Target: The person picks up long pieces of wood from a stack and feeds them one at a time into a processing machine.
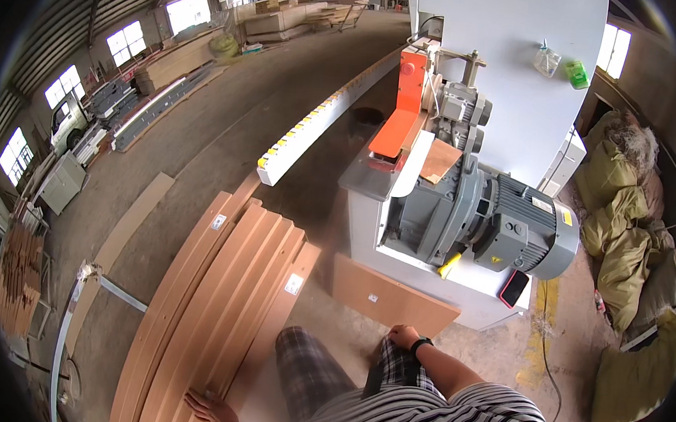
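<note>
My left hand (210, 410) lies with its fingers spread on a stack of long brown boards (227, 289), at the lower left. The boards are layered with stepped ends, and small white labels (294, 284) stick to some of them. On my knee rests my right hand (404, 336), a dark band round its wrist. Its fingers drape loosely over the plaid cloth, and no object shows in it. Just beyond that hand a single brown panel (387, 297) leans low against the base of a machine (458, 286).
A large grey motor (521, 224) and an orange guard (398, 133) sit on the machine, with a phone (514, 288) by its edge. From the machine a white rail (321, 120) with yellow pieces runs away. Stuffed sacks (620, 262) line the right; a metal frame (71, 326) stands left.
</note>
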Demonstrator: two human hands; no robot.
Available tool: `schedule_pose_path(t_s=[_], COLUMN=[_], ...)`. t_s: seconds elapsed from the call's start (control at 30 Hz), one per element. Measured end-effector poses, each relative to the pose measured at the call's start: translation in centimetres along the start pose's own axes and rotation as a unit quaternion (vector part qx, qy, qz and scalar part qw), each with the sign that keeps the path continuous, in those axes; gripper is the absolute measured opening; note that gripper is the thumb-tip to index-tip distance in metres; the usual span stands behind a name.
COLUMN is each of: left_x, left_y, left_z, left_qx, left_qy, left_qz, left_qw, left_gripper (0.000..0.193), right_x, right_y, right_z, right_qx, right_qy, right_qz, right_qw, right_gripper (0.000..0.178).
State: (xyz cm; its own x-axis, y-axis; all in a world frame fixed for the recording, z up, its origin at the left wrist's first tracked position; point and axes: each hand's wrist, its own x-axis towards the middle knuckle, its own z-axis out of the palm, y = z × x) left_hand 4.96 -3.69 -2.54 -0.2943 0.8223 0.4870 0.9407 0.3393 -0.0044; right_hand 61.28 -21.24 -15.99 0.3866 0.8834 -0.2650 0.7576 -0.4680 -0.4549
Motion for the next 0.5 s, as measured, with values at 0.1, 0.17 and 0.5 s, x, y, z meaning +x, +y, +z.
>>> schedule_pose_path(t_s=[0.1,0.17,0.5], left_x=[0.0,0.0,0.0], left_y=[0.6,0.5,0.0], left_z=[-0.7,-0.9,0.4], left_qx=[0.022,0.023,0.005], left_qy=[-0.05,-0.062,-0.024], left_qz=[-0.02,-0.021,0.0], left_qw=[0.998,0.998,1.0], left_gripper=[0.053,0.053,0.053], right_x=[-0.2,0.4,8.0], right_y=[0.0,-0.5,-11.1], right_z=[-0.2,-0.9,-23.0], right_qx=[-0.052,-0.014,0.617], right_qy=[0.017,-0.032,0.133], right_qz=[-0.033,-0.024,-0.029], right_qw=[0.998,0.999,0.775], right_gripper=[0.026,0.025,0.026])
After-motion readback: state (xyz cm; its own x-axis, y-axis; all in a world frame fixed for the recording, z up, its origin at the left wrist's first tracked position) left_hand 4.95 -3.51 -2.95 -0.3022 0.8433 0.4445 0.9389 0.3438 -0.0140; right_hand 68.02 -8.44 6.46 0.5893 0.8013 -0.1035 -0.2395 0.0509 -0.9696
